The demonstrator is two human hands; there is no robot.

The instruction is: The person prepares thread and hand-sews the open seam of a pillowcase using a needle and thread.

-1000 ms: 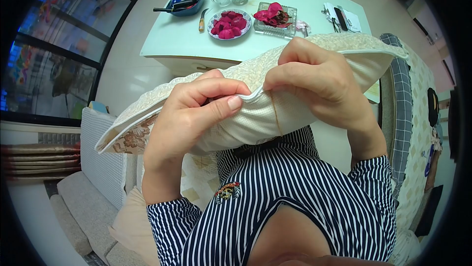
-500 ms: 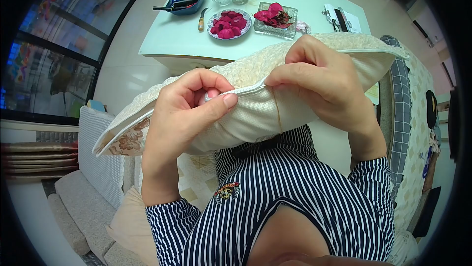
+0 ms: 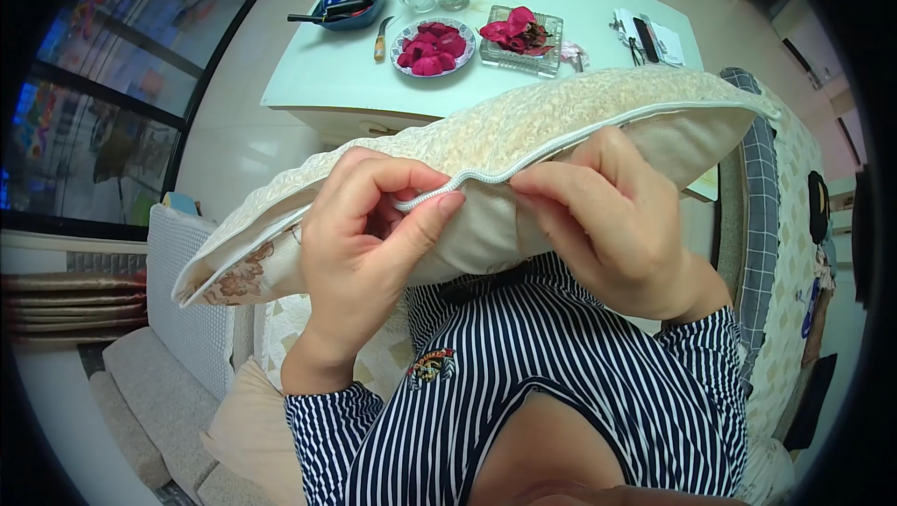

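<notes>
Head view, cushion (image 3: 579, 106): held up in front of the striped top (image 3: 523, 347), its long edge facing the wearer.
Left hand (image 3: 369, 216): thumb and forefinger closed in a pinch on the edging (image 3: 481, 177), left of the cushion's middle.
Right hand (image 3: 612, 226): fingertips drawn together at the edging, just right of the left hand's pinch; thumb contact partly hidden.
Weight: judged light; bulky for its mass.
Stiffness: judged soft; the body should yield under pressure. The edging is likely firmer, yet it bends in a wave between the hands.
Surface: textured cloth, judged unlikely to slip.
Fragility: judged low; a hard pull could strain the seam.
Best hold: a fingertip pinch on the edging, one hand each side of the part being worked.
Beyond cushion: table (image 3: 308, 85), bearing a plate (image 3: 398, 57) of petals (image 3: 434, 46).
</notes>
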